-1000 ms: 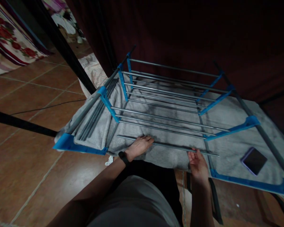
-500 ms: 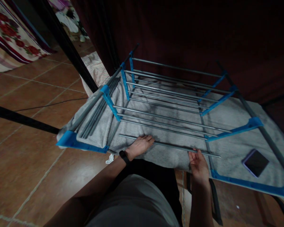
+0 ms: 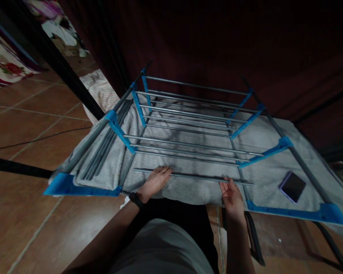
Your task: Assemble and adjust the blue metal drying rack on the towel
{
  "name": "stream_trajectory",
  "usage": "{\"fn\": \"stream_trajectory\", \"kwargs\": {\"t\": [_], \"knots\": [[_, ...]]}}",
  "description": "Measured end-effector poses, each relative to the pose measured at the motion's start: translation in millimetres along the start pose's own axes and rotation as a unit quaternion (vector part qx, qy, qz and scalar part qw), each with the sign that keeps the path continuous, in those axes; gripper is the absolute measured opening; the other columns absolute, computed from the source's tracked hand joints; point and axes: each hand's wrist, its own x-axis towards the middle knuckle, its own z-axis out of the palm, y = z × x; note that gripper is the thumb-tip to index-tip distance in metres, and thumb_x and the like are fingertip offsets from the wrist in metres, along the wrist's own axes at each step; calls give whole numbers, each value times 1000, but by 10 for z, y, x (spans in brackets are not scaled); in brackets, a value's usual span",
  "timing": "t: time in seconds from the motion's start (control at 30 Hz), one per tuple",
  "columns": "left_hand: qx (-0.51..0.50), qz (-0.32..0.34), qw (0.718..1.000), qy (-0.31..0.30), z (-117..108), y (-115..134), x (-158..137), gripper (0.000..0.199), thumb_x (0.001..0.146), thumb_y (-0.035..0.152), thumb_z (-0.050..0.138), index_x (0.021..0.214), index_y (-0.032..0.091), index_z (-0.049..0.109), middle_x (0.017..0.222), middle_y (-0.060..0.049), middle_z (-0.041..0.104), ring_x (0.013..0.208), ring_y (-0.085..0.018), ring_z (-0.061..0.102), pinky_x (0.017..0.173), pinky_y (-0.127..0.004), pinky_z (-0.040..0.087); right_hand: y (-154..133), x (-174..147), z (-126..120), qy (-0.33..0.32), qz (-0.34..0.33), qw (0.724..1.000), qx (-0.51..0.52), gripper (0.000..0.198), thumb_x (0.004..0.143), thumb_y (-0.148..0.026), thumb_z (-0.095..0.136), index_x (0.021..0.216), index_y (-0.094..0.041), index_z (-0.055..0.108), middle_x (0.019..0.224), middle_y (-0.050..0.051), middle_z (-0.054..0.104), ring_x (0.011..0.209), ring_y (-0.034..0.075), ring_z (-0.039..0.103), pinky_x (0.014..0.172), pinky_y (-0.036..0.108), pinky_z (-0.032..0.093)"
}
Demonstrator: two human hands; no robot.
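Note:
A thin grey metal tube lies crosswise just in front of me, low over the grey blanket. My left hand, with a black band on the wrist, closes over it left of its middle. Near the tube's right end, my right hand pinches it with palm turned up. Beyond both hands lies a rack frame on its side, with several grey rods joined to blue plastic brackets. The tube in my hands is apart from the brackets. My left palm and the fingertips beneath the tube are hidden.
Several loose grey tubes lie on the blanket inside the rack's left side. A phone rests at the right. Black bed-frame poles stand at left, and a dark curtain hangs behind.
The view has swung to the right, so the rack and blanket sit further left in it. Both hands keep their hold on the tube, which has hardly moved against the rack.

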Motion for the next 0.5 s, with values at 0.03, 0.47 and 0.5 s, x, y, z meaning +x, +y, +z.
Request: {"fn": "stream_trajectory", "kwargs": {"t": [0.03,0.47,0.5], "knots": [[-6,-2,1000,9,10,-39,-20,29,105,32,41,120,21,63,116,-9,70,111,-23,64,101,-39,49,-6,0,16,11,3,1000,-2,25,74,-36,84,88,-24,68,104,1,73,108,17,67,111,41,48],[5,-61,994,92,35,-464,-218,34,103,33,39,117,22,68,114,-10,72,108,-26,65,100,-42,49,-68,144,67,23,-7,999,26,22,69,-27,85,79,-23,66,96,0,74,106,18,70,110,42,50],[11,-69,993,96,22,-486,-229,34,103,32,39,116,22,68,114,-10,72,108,-27,65,100,-43,48,-61,154,44,21,-9,999,29,22,69,-28,85,79,-24,66,95,-1,74,106,18,70,109,42,50]]}}
